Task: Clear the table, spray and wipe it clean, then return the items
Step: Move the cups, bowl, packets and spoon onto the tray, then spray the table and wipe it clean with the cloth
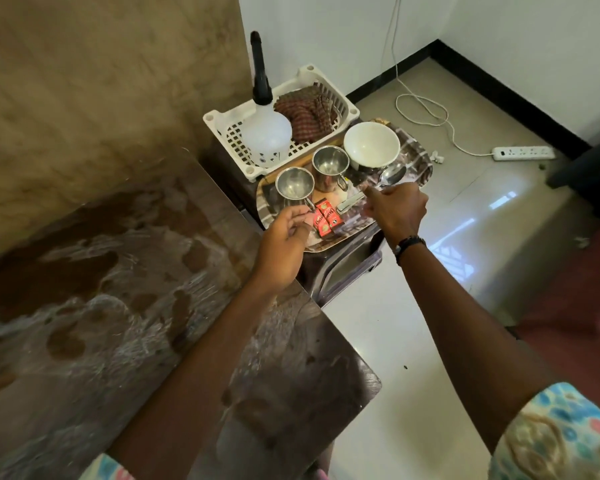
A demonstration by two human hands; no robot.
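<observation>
While left hand (284, 242) grips cup (294, 187) (steel).

The table (125, 306) is brown and glossy with streaky wet patches. Beside it, a patterned tray (416, 161) carries two upright steel cups (294, 184) (329, 164), a white bowl (371, 143), a spoon (392, 176) and two red packets (326, 220). A white basket (326, 84) holds the spray bottle (265, 133) and a checked cloth (305, 116).
</observation>
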